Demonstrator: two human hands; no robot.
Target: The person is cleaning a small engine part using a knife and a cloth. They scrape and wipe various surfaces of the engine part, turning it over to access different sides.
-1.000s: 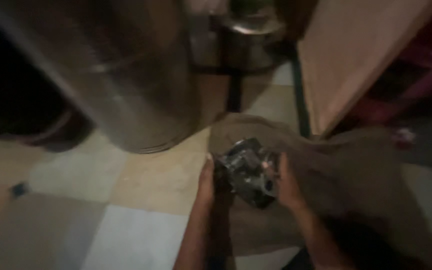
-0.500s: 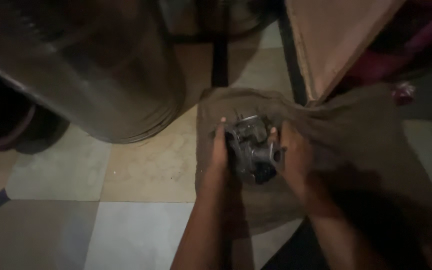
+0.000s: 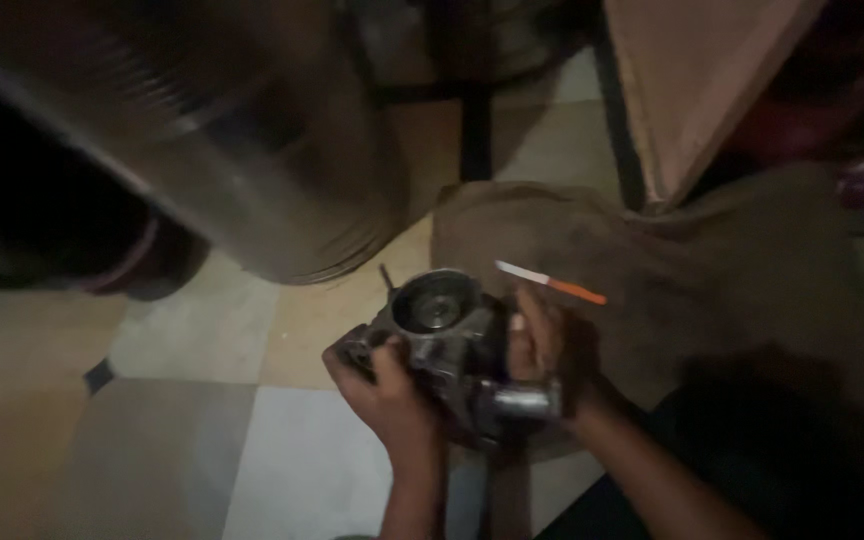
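Both my hands hold a grey metal engine part with a round bowl-like opening on top, lifted over the floor tiles at the edge of a brown cloth. My left hand grips its left side. My right hand holds its right side, above a short metal tube that sticks out. A thin white and orange tool lies on the cloth just behind my right hand.
A large shiny metal drum stands at the upper left on the tiled floor. A wooden board leans at the upper right. Dark shapes lie at the far left and lower right.
The metal part has come off the cloth toward me and to the left, with its round opening turned upward. The white and orange tool is now uncovered on the cloth.
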